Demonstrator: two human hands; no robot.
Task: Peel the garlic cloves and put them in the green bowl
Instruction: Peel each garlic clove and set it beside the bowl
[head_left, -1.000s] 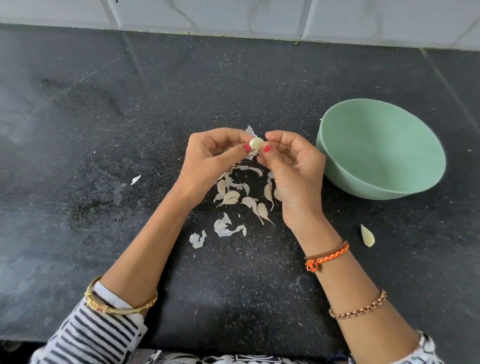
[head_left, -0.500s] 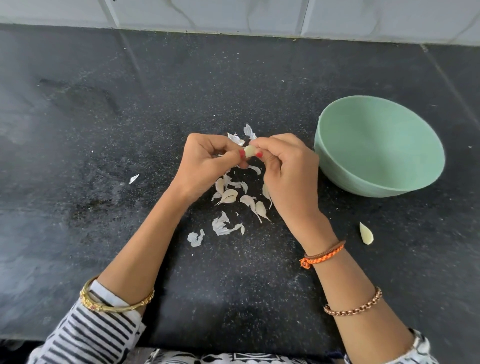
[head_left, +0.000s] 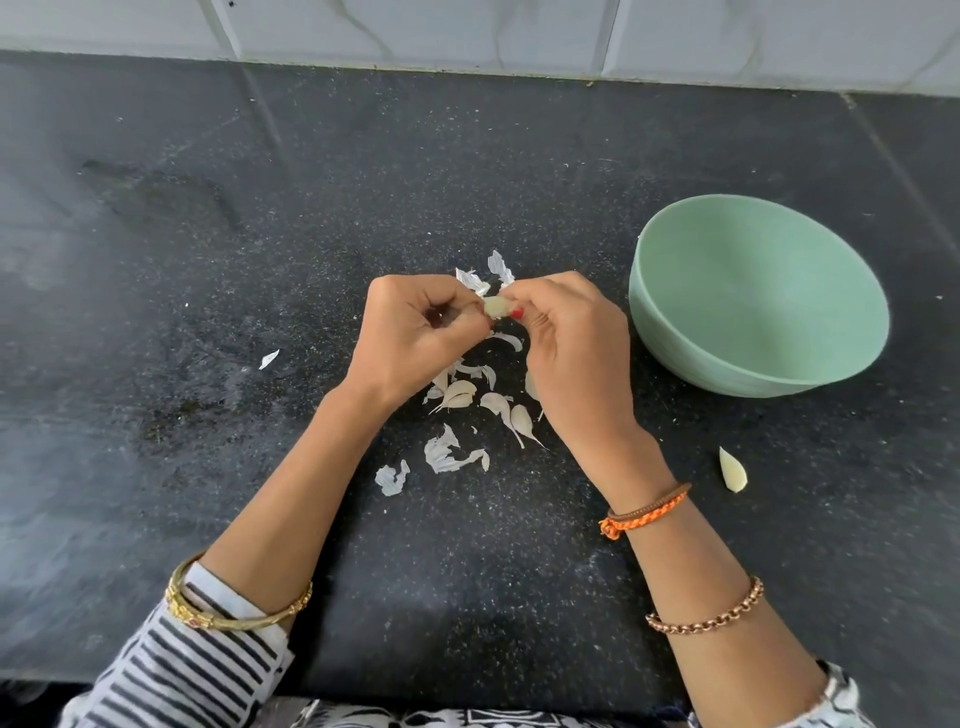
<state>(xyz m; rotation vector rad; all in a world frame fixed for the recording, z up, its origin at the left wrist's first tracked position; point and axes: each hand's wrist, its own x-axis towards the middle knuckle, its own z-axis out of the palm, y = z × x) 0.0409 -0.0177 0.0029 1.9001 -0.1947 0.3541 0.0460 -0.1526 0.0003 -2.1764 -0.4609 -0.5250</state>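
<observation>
Pale garlic clove (head_left: 496, 307), both hands (head_left: 415, 332) pinching

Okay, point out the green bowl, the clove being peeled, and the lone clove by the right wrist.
green bowl (head_left: 670, 332), head view, on its outer left wall.
clove being peeled (head_left: 494, 307), head view, on its exposed middle.
lone clove (head_left: 733, 471), head view, on its body.

A black speckled counter (head_left: 208, 467) meets a white tiled wall (head_left: 467, 31) behind.
</observation>
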